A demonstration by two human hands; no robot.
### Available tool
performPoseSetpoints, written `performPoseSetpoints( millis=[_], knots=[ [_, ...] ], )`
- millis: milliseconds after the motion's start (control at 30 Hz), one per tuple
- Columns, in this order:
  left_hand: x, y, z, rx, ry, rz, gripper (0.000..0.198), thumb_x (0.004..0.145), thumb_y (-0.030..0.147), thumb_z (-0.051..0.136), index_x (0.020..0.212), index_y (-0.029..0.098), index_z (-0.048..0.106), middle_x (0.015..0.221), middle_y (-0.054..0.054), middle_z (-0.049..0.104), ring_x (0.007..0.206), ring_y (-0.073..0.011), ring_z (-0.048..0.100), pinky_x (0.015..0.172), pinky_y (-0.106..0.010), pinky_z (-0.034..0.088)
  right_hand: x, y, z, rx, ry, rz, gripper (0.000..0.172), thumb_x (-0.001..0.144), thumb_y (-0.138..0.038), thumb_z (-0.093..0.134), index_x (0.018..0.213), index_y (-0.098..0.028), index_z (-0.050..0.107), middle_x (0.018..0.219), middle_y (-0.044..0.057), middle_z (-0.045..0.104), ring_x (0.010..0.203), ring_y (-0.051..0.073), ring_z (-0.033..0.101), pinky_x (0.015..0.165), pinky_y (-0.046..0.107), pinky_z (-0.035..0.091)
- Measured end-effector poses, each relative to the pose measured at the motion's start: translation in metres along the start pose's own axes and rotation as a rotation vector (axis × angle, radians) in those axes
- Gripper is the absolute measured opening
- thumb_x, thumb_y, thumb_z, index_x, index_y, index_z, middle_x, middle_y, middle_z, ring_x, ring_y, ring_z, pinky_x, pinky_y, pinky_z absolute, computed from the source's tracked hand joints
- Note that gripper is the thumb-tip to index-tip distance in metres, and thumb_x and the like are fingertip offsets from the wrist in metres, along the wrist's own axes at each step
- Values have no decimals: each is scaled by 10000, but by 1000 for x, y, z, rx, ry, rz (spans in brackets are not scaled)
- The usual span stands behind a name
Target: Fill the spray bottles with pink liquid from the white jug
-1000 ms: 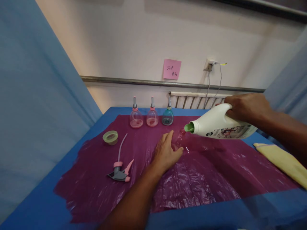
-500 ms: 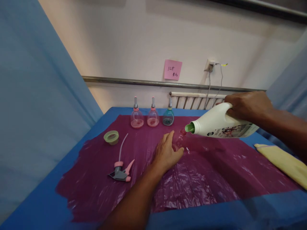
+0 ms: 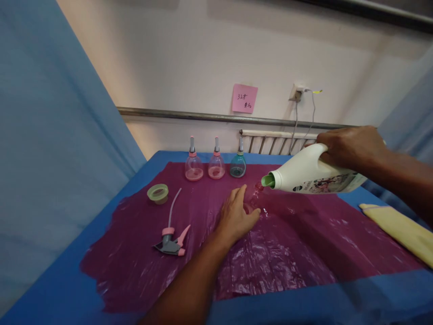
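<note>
My right hand grips the handle of a cream detergent bottle, tilted almost level with its green spout pointing left. That spout is right over the neck of a clear spray bottle, which stands without its head on the purple plastic sheet. Around the clear bottle's left side curve the thumb and fingers of my left hand. A little pinkish tint shows low in that bottle; whether liquid is flowing I cannot tell. A grey and pink trigger spray head with its tube lies to the left.
Two pink-necked spray bottles and a teal one stand in a row at the back. A green cap lies at the left, a folded yellow cloth at the right. Blue curtains hang at both sides.
Almost nothing differs. The detergent bottle stays tilted over the clear bottle and both hands keep their places; the whole view has shifted very slightly.
</note>
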State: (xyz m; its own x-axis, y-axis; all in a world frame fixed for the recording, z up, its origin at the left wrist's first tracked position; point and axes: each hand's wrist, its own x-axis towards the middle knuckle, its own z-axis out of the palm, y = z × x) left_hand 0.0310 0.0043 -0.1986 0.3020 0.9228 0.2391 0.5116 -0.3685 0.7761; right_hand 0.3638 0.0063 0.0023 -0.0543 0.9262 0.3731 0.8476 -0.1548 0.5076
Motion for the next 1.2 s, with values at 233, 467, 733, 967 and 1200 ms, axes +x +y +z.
performPoseSetpoints(
  millis=[233,467,733,967,1200],
  knots=[
    [-1,0,0,-7,1,-7,888,924,403,817,1746,250,517,1723,-156,600,1622,-377,583,1399,-543,446,1,-1,-2,-6,-4,-4,283,991,-459,561,1041,-296,787,1064,105,868,923,314,773,608,377,290],
    [-1,1,-1,-10,-1,-2,893,922,392,814,1747,227,516,1726,-159,599,1620,-380,580,1402,-543,441,1,-3,-7,-9,-17,11,219,985,-425,606,1049,-298,773,1106,81,862,943,293,760,626,362,276],
    [0,0,1,3,0,-10,892,918,391,824,1740,234,516,1719,-156,603,1610,-381,593,1395,-544,453,2,-4,-11,10,-16,3,226,969,-404,594,1026,-285,778,1063,109,851,906,300,749,616,377,286],
    [0,0,0,-4,0,-3,894,927,402,815,1747,220,509,1725,-163,594,1619,-393,580,1399,-549,446,2,-3,-8,-9,12,-23,244,984,-419,574,1013,-280,773,1043,114,848,899,303,763,602,382,295],
    [0,0,1,-12,8,-6,890,920,374,815,1742,211,516,1716,-166,600,1614,-389,585,1398,-545,447,3,-1,-7,-38,5,-44,272,1005,-417,543,1054,-282,773,1072,114,853,923,313,781,590,369,294]
  ],
)
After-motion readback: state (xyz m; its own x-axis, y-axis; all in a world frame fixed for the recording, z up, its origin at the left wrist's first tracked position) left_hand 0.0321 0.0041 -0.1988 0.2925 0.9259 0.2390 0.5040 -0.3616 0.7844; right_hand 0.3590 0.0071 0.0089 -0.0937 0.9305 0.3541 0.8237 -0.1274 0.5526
